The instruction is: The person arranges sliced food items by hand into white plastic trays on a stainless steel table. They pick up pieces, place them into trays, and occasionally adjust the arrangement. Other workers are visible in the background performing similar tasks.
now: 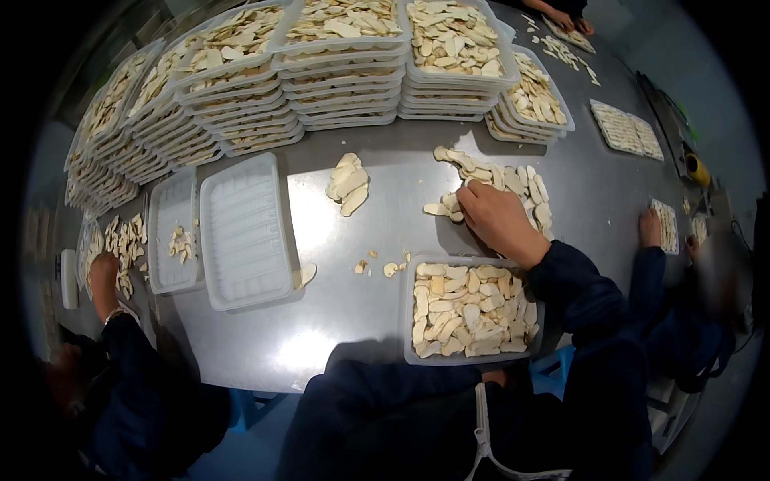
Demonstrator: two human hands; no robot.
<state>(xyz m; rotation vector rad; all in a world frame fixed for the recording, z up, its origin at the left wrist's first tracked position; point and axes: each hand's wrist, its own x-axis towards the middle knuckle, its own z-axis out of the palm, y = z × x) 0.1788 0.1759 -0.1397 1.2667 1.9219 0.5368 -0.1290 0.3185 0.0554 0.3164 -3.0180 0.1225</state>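
My right hand (499,222) reaches over a loose pile of pale dried mushroom-like slices (514,177) on the steel table, its fingertips down at the pile's left side; whether a slice is between them is hidden. Just below that wrist lies a translucent plastic tray (412,312) filled with a layer of slices. Only a bit of my left hand (495,377) shows under the tray's near edge, beyond the dark sleeve, so its fingers are hidden. A small heap of slices (348,183) rests left of the pile, and a few small pieces (391,269) lie left of the filled tray.
Stacked trays of slices (343,84) line the table's far side. An empty tray (243,234) and one with a few pieces (171,240) stand at left. A co-worker's hand (103,270) is over slices at far left; other co-workers' hands (649,227) are at right and top right.
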